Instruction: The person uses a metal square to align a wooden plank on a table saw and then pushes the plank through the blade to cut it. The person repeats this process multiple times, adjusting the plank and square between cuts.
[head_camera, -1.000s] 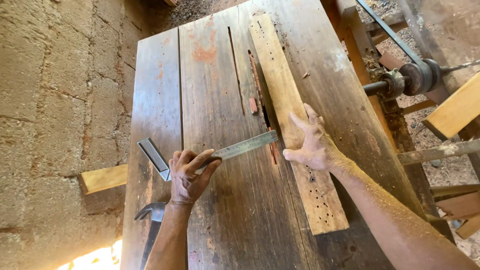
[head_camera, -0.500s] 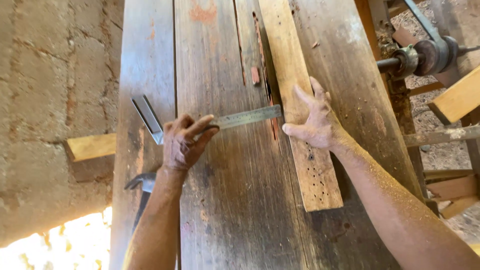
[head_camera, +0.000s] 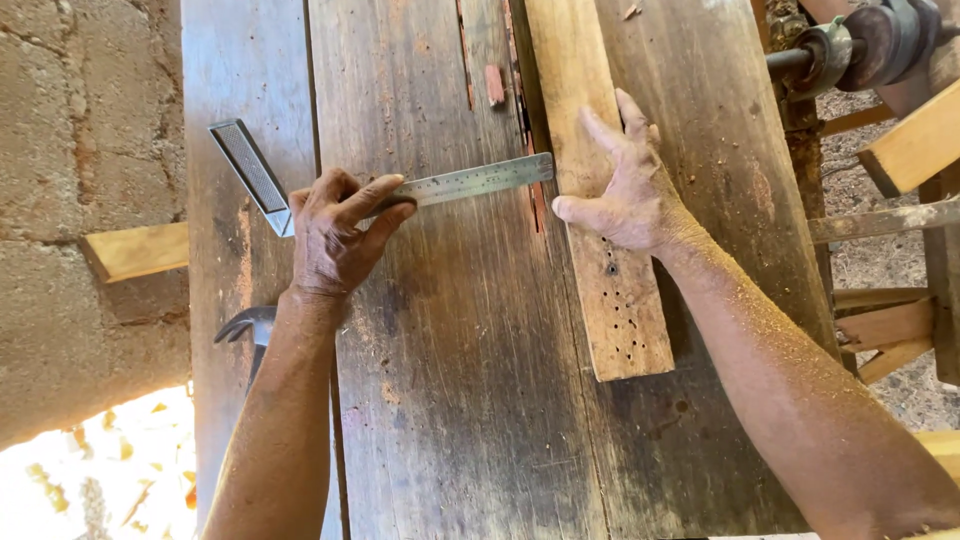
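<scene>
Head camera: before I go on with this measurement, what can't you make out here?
- Steel square: graduations too small to read; the corner lies under the left hand.
- Hammer: mostly behind the left forearm.
- Light plank: far end cut off by the top edge; middle covered by the right hand.

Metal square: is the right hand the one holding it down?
No, the left hand presses the metal square; the right hand rests on the plank.

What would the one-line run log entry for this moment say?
left hand: pressing metal square flat on workbench | right hand: flat on wooden board | square's blade tip meets board edge | hammer beneath left forearm
</scene>
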